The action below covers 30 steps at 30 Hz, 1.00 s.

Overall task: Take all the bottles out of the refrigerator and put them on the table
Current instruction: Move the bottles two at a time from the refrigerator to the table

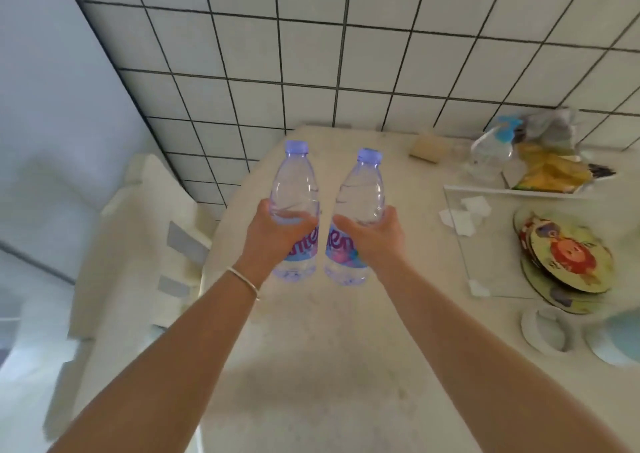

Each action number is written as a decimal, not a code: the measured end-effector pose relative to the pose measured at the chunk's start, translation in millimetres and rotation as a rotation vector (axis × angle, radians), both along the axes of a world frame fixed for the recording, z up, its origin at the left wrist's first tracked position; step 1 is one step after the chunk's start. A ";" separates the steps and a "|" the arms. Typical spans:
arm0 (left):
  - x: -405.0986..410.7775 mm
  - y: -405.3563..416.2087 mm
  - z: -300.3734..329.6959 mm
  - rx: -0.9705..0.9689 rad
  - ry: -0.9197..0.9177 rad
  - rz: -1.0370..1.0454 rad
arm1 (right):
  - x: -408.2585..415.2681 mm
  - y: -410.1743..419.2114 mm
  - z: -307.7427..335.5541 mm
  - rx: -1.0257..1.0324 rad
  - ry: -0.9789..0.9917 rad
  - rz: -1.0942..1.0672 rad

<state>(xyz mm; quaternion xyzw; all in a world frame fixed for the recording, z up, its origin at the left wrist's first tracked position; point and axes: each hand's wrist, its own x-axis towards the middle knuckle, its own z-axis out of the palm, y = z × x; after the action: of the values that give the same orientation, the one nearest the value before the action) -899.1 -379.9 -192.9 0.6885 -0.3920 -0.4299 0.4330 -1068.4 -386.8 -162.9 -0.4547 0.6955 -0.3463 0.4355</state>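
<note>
Left bottle (295,210): clear, blue-capped, upright at centre frame, seemingly raised above the table rather than standing on it.
Right bottle (358,215): same make, tilted slightly left at the base, just beside the first, apart by a narrow gap.
Left hand (273,234): wrapped around the left bottle at its waist, fingers closed on the label band; thin bracelet (244,281) at the wrist.
Right hand (372,236): clamped likewise on the right bottle's middle, thumb across the front.
Step in hand: judged as the placing stage, both bottles carried over the table, not yet set down.
Next move: called for lowering both straight onto the bare patch at lower centre, bases flat, then releasing; best kept clear of the clutter at right.
Writing: purple script on each label, partly hidden by fingers; only fragments like "nte" and "ten" legible, brand not certain.
Table (311,366): pale stone-like top, filling centre and lower frame.
Right of frame: glass sheet (491,244), stacked printed round mats (568,262), yellow packet (550,172).
Upper frame: white tiled wall (311,54) with dark grout.
Left of frame: blurred white shapes, refrigerator not identifiable.
</note>
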 end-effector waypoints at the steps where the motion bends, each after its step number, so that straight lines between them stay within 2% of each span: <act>1: 2.2 -15.4 -0.5 -0.009 0.011 0.025 | 5.7 -15.9 -3.8 0.012 0.005 0.012; 4: 10.3 -61.0 -9.7 -0.007 0.025 0.052 | 20.7 -62.0 -18.2 0.045 0.037 0.061; 10: 27.0 -129.2 -43.2 -0.043 -0.079 0.109 | 43.0 -136.6 -35.1 -0.019 0.135 0.150; 14: 30.8 -157.9 -56.4 -0.075 -0.146 0.129 | 56.5 -171.8 -53.8 -0.045 0.118 0.156; 21: 50.9 -190.9 -87.4 -0.065 -0.181 0.130 | 66.8 -189.9 -79.7 -0.072 0.086 0.122; 30: 51.3 -189.1 -88.9 -0.101 -0.097 0.076 | 70.3 -189.4 -83.2 -0.067 0.113 0.172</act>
<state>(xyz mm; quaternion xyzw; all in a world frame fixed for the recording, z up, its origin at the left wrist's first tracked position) -847.7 -569.0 -281.8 0.7002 -0.4072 -0.3592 0.4635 -998.2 -576.2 -246.0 -0.5457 0.6656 -0.3044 0.4081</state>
